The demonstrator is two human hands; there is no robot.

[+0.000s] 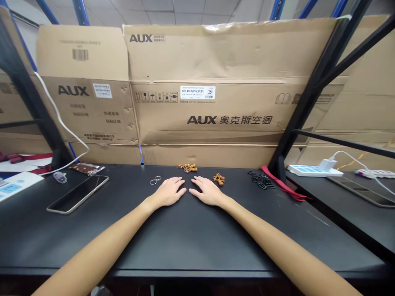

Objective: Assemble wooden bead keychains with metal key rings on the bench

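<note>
Currently, in the head view, the left hand and right hand lie palm-down on the black workbench, fingers flat, slightly spread, holding nothing. Relative to the central wooden bead cluster, metal rings lie front-left, a second bead cluster front-right, black plastic loops farther right.

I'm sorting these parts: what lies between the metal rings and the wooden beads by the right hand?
In the head view, the left hand and right hand lie flat there, side by side, between the metal rings and the wooden beads.
</note>
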